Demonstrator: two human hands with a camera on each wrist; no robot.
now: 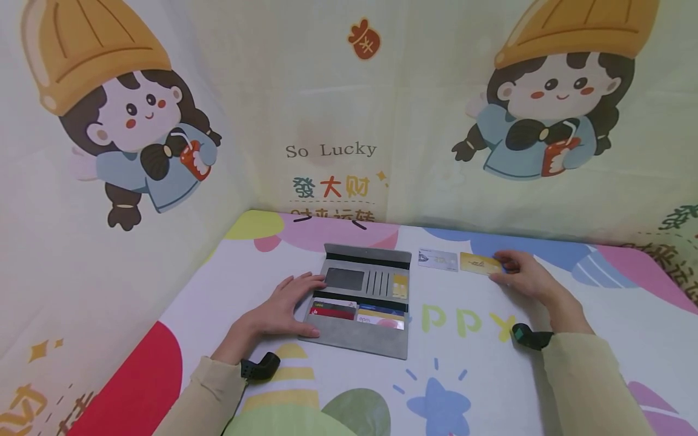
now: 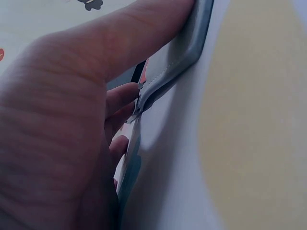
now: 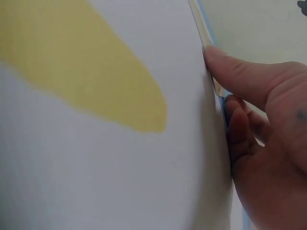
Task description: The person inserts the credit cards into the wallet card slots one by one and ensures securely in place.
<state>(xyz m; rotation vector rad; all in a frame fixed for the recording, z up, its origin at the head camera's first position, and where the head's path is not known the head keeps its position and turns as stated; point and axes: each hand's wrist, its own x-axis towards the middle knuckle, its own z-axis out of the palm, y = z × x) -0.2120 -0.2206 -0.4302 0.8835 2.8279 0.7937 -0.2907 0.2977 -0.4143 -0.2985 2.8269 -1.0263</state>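
Observation:
A grey wallet [image 1: 354, 342] lies unfolded on the table, its top flap standing up at the back. Several cards fill its lower pockets, among them a red card [image 1: 331, 313], and a yellow card [image 1: 400, 286] sits in the right slots. My left hand [image 1: 280, 306] rests spread along the wallet's left edge, the thumb on its lower left corner. Right of the wallet, my right hand [image 1: 526, 278] pinches the right end of a gold card [image 1: 477, 263] between thumb and fingers, low at the tabletop. A silver card [image 1: 438, 259] lies flat between the wallet and the gold card.
The table carries a colourful printed cloth [image 1: 463, 363]. Printed curtains [image 1: 425, 121] with cartoon figures rise behind the table and on the left. Each wrist wears a small black camera, such as the left wrist camera [image 1: 262, 367].

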